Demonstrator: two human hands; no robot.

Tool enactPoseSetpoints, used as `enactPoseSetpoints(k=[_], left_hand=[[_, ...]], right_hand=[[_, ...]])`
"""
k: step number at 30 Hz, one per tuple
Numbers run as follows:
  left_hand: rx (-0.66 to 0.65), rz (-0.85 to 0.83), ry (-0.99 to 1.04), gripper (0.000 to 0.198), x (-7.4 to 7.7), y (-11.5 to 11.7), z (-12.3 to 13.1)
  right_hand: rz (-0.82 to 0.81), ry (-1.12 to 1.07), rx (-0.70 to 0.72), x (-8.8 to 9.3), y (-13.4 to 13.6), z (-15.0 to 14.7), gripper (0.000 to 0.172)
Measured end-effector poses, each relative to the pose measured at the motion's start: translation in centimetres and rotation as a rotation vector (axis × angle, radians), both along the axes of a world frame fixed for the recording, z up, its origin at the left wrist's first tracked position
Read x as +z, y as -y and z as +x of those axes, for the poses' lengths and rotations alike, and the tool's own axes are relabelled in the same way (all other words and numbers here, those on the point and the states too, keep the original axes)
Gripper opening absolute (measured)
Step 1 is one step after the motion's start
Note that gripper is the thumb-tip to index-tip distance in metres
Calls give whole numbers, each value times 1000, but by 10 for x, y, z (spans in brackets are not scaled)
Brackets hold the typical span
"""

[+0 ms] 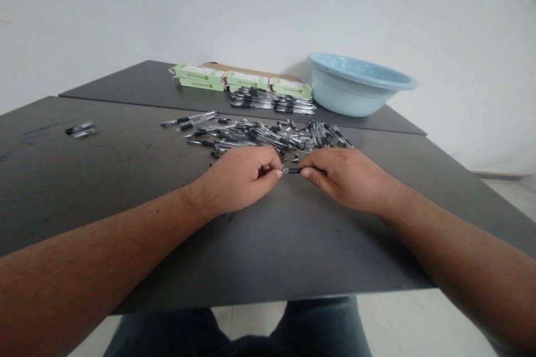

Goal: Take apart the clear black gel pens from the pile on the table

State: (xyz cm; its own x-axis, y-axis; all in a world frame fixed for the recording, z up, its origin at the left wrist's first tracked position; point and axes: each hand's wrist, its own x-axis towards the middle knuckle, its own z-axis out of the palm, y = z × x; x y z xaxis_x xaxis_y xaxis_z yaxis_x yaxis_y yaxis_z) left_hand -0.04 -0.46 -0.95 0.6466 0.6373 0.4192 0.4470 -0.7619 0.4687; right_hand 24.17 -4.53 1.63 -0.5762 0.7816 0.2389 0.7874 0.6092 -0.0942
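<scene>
Between my two hands a pen (292, 170) with a black grip lies level, just above the table's near half. My left hand (245, 175) pinches its left end between thumb and fingertips. On the other end, my right hand (345, 177) is closed in a similar pinch, hiding that part of the pen. Right behind the hands spreads a loose heap of pen parts (247, 135), clear barrels with black grips among them. Another cluster of pens (329, 135) sits behind my right hand.
Neat stacks of pens (253, 99) lie before several light green boxes (247, 81) at the back. A blue basin (355, 89) stands at the back right. Far left on the dark table (268, 256) are a few small clear and black pieces (81, 130).
</scene>
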Motion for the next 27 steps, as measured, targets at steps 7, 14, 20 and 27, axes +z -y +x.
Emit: enactPoseSetpoints(k=[7, 14, 20, 27], left_hand=[[0, -9, 6, 8, -2, 0, 0], [-5, 7, 1, 8, -2, -1, 1], [-6, 13, 6, 7, -3, -2, 0], [-10, 10, -2, 7, -3, -1, 0]], right_hand=[[2, 1, -2, 0, 0, 0, 18], [-5, -36, -20, -1, 0, 0, 19], [-4, -36, 6, -2, 0, 0, 20], [-10, -3, 15, -2, -1, 0, 20]])
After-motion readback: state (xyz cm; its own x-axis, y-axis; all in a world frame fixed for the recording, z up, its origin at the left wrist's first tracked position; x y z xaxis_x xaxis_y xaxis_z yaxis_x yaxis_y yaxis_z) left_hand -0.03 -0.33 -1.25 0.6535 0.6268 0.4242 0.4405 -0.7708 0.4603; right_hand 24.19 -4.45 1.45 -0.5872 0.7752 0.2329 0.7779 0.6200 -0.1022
